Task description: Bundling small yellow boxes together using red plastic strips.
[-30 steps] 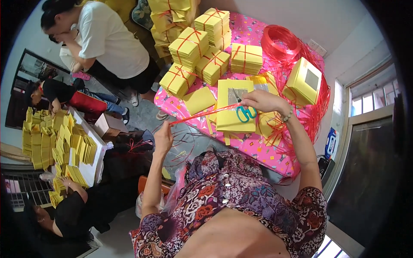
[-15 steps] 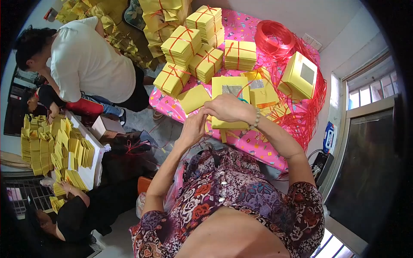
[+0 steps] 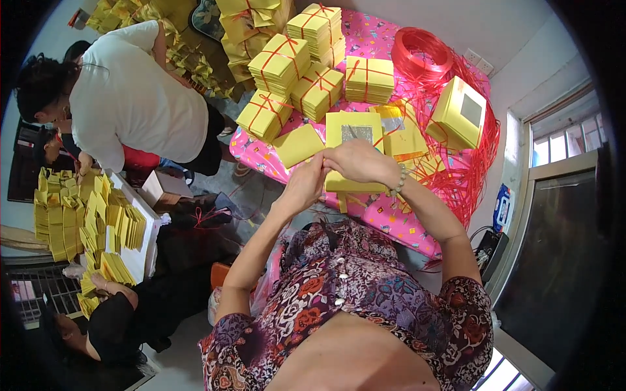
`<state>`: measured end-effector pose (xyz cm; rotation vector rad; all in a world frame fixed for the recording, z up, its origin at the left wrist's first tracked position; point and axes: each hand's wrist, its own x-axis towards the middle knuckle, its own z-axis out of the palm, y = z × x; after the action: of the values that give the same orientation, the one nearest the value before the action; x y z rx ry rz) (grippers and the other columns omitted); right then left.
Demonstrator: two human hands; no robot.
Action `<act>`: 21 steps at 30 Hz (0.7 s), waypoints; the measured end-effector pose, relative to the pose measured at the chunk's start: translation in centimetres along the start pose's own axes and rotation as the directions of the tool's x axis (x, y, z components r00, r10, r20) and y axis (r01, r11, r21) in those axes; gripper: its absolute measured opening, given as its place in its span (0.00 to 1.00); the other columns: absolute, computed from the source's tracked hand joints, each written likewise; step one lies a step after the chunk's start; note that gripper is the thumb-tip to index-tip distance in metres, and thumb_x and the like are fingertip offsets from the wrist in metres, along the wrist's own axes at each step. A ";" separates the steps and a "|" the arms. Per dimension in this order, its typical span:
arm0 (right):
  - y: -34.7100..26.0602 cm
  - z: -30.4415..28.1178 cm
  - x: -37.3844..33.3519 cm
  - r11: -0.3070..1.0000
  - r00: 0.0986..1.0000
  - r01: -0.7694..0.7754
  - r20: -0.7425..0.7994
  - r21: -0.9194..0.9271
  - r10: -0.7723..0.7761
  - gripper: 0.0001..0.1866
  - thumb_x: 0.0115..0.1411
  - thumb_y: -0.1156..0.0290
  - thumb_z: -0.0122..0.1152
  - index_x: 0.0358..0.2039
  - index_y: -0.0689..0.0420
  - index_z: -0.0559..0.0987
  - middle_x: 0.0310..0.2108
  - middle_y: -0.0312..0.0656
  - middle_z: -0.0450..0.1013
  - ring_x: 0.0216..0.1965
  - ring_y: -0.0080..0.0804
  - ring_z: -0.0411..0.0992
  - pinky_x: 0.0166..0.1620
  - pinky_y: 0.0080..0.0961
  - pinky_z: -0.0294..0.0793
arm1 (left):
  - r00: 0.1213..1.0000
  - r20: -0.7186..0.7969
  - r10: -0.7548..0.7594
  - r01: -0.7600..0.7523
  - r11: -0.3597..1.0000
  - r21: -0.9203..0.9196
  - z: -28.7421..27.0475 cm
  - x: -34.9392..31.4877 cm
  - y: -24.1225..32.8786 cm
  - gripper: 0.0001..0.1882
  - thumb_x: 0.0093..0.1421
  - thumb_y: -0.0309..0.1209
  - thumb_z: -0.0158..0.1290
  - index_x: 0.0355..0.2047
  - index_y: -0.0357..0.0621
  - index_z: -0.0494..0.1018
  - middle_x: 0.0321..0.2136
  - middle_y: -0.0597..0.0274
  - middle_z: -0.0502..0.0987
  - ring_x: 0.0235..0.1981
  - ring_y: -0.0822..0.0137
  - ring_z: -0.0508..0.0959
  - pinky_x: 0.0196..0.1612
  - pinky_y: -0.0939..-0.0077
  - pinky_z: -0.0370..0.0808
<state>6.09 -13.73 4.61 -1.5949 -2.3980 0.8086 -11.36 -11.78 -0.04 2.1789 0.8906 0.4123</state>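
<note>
My left hand (image 3: 305, 186) is closed, its fingertips pinched against those of my right hand at the near left edge of a yellow paper stack (image 3: 365, 180). What the fingertips hold is too small to make out. My right hand (image 3: 355, 161) is bent over the stack, fingers closed. Beyond its knuckles show the grey blades of scissors (image 3: 353, 132) and a bit of teal handle, seemingly held in that hand. A silver square (image 3: 362, 133) marks the stack's top. To its left lies a yellow sheet or thin packet (image 3: 298, 144).
Yellow bundles tied with red strapping (image 3: 316, 91) stand at the back of the pink table (image 3: 362, 34). A coil of red strapping (image 3: 417, 47) and another yellow stack (image 3: 450, 120) sit at right. People work at left around a white table (image 3: 149, 225) of yellow paper.
My hands remain together at the stack's edge and have shifted slightly right and up in the picture, partly with the view. The person in white has leaned farther left.
</note>
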 end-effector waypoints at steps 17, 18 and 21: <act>1.7 7.4 2.7 0.597 0.703 0.303 -0.597 0.743 0.387 0.10 0.59 0.68 0.53 0.35 0.62 0.76 0.30 0.40 0.69 0.32 0.29 0.70 0.33 0.22 0.71 | 0.927 -0.261 -0.271 0.018 0.724 -0.690 2.6 1.2 0.1 0.14 0.67 0.35 0.36 0.39 0.39 0.69 0.19 0.69 0.68 0.18 0.79 0.66 0.22 0.83 0.64; 1.3 8.0 2.8 0.391 0.766 0.290 -0.457 0.873 0.452 0.10 0.63 0.67 0.49 0.37 0.60 0.75 0.33 0.31 0.70 0.32 0.15 0.68 0.33 0.12 0.68 | 0.928 -0.266 -0.261 0.012 0.735 -0.678 2.9 1.2 -0.1 0.14 0.66 0.35 0.36 0.40 0.38 0.67 0.23 0.65 0.69 0.22 0.76 0.69 0.26 0.81 0.68; -0.5 7.5 2.8 0.271 0.810 0.238 -0.344 0.933 0.474 0.10 0.63 0.68 0.50 0.38 0.59 0.75 0.33 0.30 0.70 0.33 0.13 0.67 0.35 0.12 0.68 | 0.904 -0.383 -0.192 -0.060 0.828 -0.557 3.3 1.0 -1.0 0.14 0.66 0.35 0.36 0.40 0.36 0.67 0.27 0.59 0.70 0.28 0.71 0.70 0.30 0.77 0.69</act>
<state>1.45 -14.03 -1.97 -1.1465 -0.8505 1.2235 -9.36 -12.27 -2.99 1.5253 0.9246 1.0099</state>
